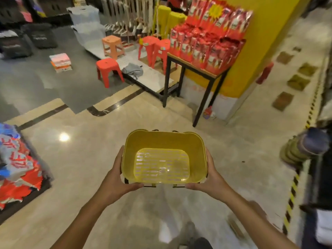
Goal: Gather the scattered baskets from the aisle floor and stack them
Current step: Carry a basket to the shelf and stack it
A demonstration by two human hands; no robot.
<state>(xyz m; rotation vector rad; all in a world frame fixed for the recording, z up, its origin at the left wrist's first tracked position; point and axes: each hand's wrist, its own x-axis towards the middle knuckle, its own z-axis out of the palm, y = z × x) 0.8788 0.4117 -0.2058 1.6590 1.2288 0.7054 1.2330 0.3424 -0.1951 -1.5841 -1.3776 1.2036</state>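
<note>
Basket (162, 159) sits level between both hands, long axis left to right. Left hand (116, 178) and right hand (211, 178) each grip a near corner, equally close; no stack's visible yet.

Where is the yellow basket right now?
Centre of the head view, the yellow basket is carried above the floor between the left hand and right hand.

Under my hands the floor (86, 159) is glossy beige tile, with a dark inlaid stripe (115, 103) crossing it ahead and grey tile beyond. Up ahead of my grip a black-legged table (190, 63) stands on it, loaded with red packets (206, 42). Ahead and to the left sit a red stool (107, 68) and a folded stack of cloth (61, 62). Far to my right runs yellow-black hazard tape (292, 191).
</note>
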